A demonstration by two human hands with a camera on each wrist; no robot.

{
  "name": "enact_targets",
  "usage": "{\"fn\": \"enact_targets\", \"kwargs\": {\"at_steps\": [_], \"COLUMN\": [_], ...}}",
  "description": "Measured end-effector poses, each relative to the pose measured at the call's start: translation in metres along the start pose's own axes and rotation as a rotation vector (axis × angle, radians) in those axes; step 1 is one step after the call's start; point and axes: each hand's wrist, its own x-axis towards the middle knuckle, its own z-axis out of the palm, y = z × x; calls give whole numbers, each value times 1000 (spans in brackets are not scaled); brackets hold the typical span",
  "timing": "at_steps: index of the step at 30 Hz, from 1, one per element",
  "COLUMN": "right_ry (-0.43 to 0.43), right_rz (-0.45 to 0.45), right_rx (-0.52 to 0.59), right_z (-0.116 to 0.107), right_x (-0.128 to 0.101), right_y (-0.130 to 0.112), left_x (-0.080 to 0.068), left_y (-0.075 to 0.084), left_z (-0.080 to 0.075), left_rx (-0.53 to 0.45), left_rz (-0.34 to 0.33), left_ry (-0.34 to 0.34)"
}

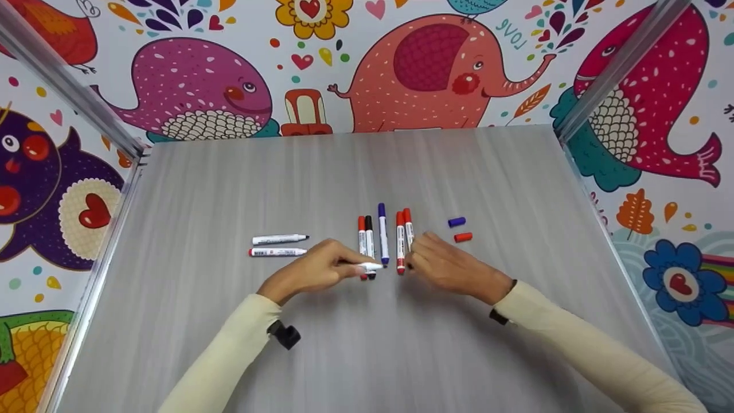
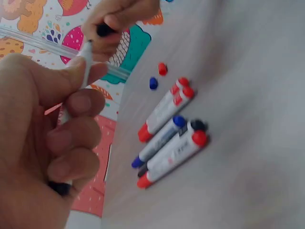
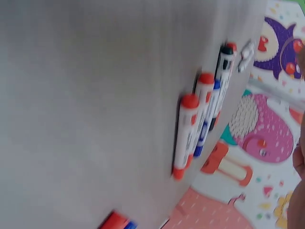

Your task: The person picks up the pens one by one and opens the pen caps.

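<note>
Grey table (image 1: 229, 321), markers laid out mid-surface. I see the left hand (image 1: 312, 269) curled round a white marker (image 1: 367, 266), held just above the row of five capped markers (image 1: 383, 238). Right hand (image 1: 444, 265) pinches a black cap (image 2: 104, 29) right at the marker's tip, per the left wrist view. Risk, as I judge it: cap goes on crooked and slips, or a knuckle knocks the row, since both hands hang right over it. Both forearms angle inward, wrists low, fingers bent. Two uncapped markers (image 1: 279, 245) lie well apart to the left; a blue cap (image 1: 456, 221) and red cap (image 1: 463, 237) sit loose to the right.
</note>
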Motion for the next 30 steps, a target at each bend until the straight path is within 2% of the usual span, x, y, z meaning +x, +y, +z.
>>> {"fn": "enact_targets", "kwargs": {"at_steps": [7,12,17,21,26,30], "right_ry": [30,79,141,176,190,183], "right_rz": [247,334,402,495,596,663], "right_rx": [83,160,232,327,427,457], "right_z": [-8,-4,1,2,0,2], "right_x": [-20,-32,-41,-48,-56,-63], "right_y": [23,33,41,47,56,62], "left_x": [-11,-16,-23,-28,-32,-36], "left_y": [-17,-33,-46,-52,-62,-70], "left_z": [-15,-21,-25,-30,-36,-41], "left_rx": [47,53,96,112,138,159], "left_rz": [-64,-61,-63,-81,-89,-99], "left_ry": [191,309,371,416,476,531]}}
